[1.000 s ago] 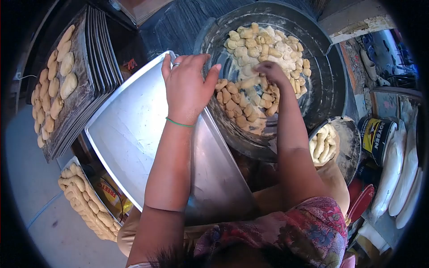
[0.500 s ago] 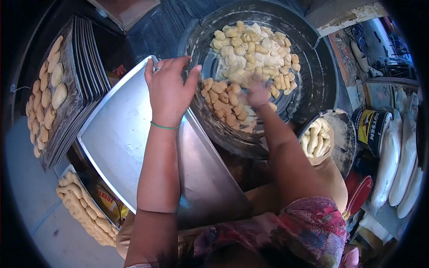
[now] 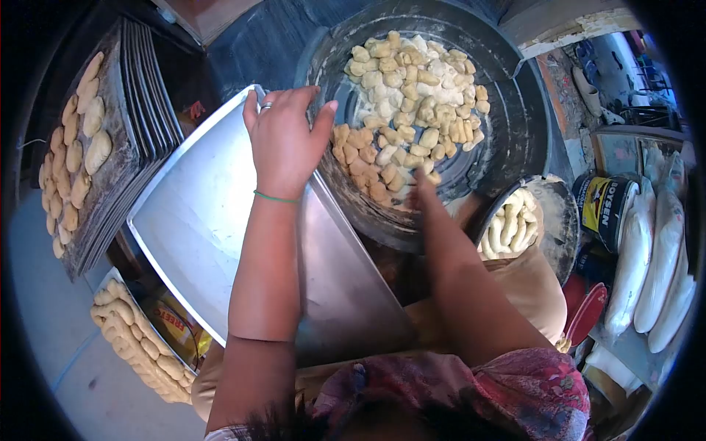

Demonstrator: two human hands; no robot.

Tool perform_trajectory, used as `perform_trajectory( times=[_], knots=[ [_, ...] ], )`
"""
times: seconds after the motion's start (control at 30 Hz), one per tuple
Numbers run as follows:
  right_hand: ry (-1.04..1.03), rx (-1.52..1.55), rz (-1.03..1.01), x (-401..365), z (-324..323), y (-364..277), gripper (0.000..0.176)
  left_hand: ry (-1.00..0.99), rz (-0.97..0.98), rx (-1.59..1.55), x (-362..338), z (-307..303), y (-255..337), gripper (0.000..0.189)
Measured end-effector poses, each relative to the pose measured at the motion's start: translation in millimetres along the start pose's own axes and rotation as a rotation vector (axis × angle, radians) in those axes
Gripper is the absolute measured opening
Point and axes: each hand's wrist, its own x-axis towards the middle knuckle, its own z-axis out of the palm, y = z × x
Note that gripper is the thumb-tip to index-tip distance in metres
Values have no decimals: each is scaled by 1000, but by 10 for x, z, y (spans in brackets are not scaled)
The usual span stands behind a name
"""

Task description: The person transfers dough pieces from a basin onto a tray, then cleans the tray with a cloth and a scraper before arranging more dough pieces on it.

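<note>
My left hand (image 3: 289, 140) lies over the upper edge of a shiny metal tray (image 3: 198, 206), its fingers curled over the edge beside the basin and its thumb apart. Inside the large dark round basin (image 3: 515, 125) are many small dough pieces (image 3: 382, 70), pale floury ones at the top and browner ones at the lower left. My right hand (image 3: 421, 182) is at the lower part of the basin beside the pieces, foreshortened and blurred, so its fingers cannot be made out.
Stacked dark trays (image 3: 147, 95) with dough pieces on top stand at the left. Below them is a tray of long dough rolls (image 3: 132, 338). A smaller bucket (image 3: 562, 228) holding dough strips sits right of the basin, near a black can (image 3: 607, 206) and filled plastic bags (image 3: 632, 264).
My right hand has drawn back toward me from the middle of the basin. Dough pieces there now lie differently, some nearer the brown ones. My left hand stays on the tray.
</note>
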Motion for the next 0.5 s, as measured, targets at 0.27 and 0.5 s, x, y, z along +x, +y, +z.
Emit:
perform_trajectory(
  times=[0.27,0.5],
  knots=[
    [-515,134,-15,-349,1559,-553,79,11,12,20,3,-4,20,29],
    [-772,1040,-51,-349,2123,-1029,73,19,11,56,2,0,-11,28]
  ],
)
